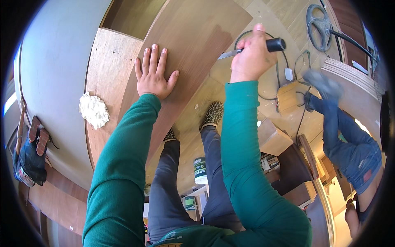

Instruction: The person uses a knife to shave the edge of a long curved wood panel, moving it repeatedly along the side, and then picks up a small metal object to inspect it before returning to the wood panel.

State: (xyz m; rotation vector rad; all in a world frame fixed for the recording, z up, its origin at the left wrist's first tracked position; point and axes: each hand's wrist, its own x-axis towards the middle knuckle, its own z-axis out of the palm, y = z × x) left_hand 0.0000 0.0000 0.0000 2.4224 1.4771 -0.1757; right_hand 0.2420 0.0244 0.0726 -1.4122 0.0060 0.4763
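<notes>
Both hands work over a long brown wooden panel [193, 37] that runs from about 7 o'clock up toward 1 o'clock. At far left, near 9 o'clock, a dark bag [29, 158] with a pair of sandals on it hangs against a pale curved wall [53, 78]; its lower part blurs into the dark rim. Right of it a crumpled white rag [94, 110] lies on the lighter wooden board [108, 66] beside the panel. The left hand [153, 75], just left of 12 o'clock, lies flat on the panel, palm down, fingers spread and straight, gripping nothing; its green sleeve reaches up from the lower edge. The right hand [251, 55], near 1 o'clock, is clenched around the black handle of a putty knife [252, 48]; the thin metal blade points left with its tip at the panel's surface, and the middle of the tool is hidden by the fingers. Below, near 6 o'clock, a white can with a green label [200, 170] stands on the floor between the person's legs, and a smaller green-topped tin [189, 202] sits lower down, partly cut off by the trousers. Toward 3 o'clock, another person's leg in blue jeans [349, 140] bends in from the rim, the shoe blurred.
</notes>
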